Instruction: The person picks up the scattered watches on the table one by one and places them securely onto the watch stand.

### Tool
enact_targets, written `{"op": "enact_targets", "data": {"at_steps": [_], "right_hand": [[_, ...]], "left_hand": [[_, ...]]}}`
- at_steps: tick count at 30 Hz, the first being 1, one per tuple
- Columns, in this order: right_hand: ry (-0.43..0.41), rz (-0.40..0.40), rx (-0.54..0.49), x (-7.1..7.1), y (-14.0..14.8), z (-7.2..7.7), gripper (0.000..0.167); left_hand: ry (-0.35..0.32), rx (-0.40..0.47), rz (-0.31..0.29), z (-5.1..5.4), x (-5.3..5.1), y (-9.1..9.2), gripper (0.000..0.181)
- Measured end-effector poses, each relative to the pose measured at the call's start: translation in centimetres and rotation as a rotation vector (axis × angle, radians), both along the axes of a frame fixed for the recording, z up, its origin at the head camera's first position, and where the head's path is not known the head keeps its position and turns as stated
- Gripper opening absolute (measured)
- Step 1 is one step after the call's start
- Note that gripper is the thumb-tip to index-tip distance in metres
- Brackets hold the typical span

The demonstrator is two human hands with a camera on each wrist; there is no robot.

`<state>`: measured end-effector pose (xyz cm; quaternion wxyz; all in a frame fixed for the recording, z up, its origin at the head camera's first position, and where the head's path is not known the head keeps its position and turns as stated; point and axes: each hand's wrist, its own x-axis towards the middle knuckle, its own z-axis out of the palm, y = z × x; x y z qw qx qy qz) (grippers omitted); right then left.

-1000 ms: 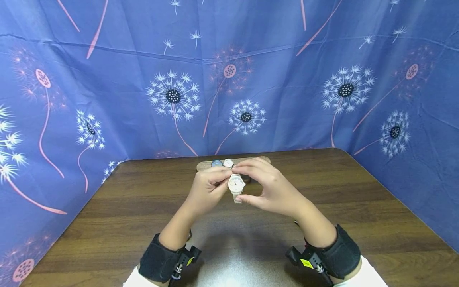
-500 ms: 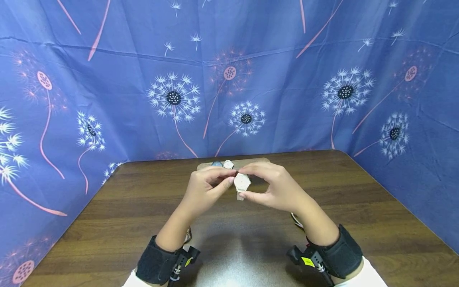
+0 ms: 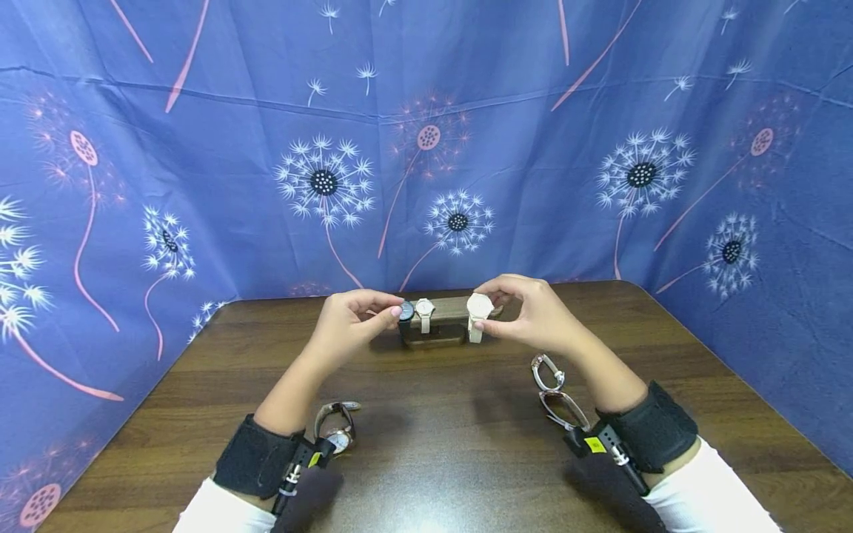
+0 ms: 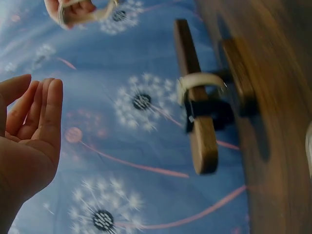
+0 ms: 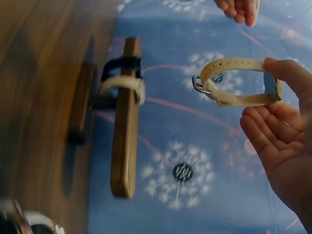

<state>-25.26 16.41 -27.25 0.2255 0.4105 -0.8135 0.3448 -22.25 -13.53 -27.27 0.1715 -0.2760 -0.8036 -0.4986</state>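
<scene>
My right hand [image 3: 533, 314] pinches a white-faced watch [image 3: 480, 306] with a cream strap. In the right wrist view that watch [image 5: 239, 101] is a buckled loop, its case between thumb and fingers, apart from the wooden stand [image 5: 126, 141]. My left hand [image 3: 346, 326] is raised left of the stand; in the left wrist view this hand [image 4: 34, 141] has nothing between its relaxed fingers. On the stand's bar [image 3: 449, 308] are a dark-strapped blue-faced watch [image 3: 406, 311] and a smaller cream-strapped watch [image 3: 424, 307], side by side at its left part.
A brown-strapped watch [image 3: 336, 429] lies on the table [image 3: 426, 414] near my left forearm. Two more watches, one farther back [image 3: 548, 372] and one nearer [image 3: 563, 409], lie beside my right forearm. A blue dandelion-print cloth [image 3: 520, 148] hangs behind the table.
My hands have moved apart: the left released the white-faced watch and went left, the right carried it right and toward the stand. The stand and the watches on the table have come into clearer view.
</scene>
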Motion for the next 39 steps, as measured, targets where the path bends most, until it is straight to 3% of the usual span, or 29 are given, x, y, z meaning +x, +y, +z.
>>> {"op": "enact_targets", "data": {"at_steps": [5, 8, 16, 21, 26, 30, 34, 39], "right_hand": [[-0.061, -0.041, 0.039, -1.6, 1.3, 0.7, 0.036], [-0.098, -0.066, 0.063, -2.6, 2.1, 0.8, 0.035], [-0.185, -0.179, 0.135, -5.3, 4.3, -1.0, 0.032], [-0.200, -0.224, 0.175, -7.1, 5.8, -1.6, 0.031], [-0.237, -0.244, 0.223, -8.6, 5.9, -1.9, 0.028], [-0.242, -0.257, 0.274, -9.6, 5.2, -2.4, 0.029], [-0.259, -0.268, 0.314, -10.4, 4.6, -3.0, 0.031], [-0.318, -0.258, 0.288, -11.0, 4.2, -3.5, 0.032]], "left_hand": [[-0.072, -0.123, 0.078, 1.0, -2.2, -1.7, 0.019], [-0.104, -0.193, 0.112, 1.1, -3.5, -2.5, 0.021], [-0.155, -0.397, 0.129, -1.6, -7.2, -3.6, 0.027], [-0.177, -0.528, 0.154, -2.3, -8.7, -3.7, 0.038], [-0.115, -0.654, 0.181, -3.0, -9.9, -3.3, 0.048], [-0.117, -0.714, 0.193, -3.9, -10.5, -3.0, 0.050], [-0.122, -0.730, 0.213, -4.4, -10.9, -2.9, 0.053], [-0.122, -0.729, 0.216, -4.2, -11.0, -2.5, 0.052]]}}
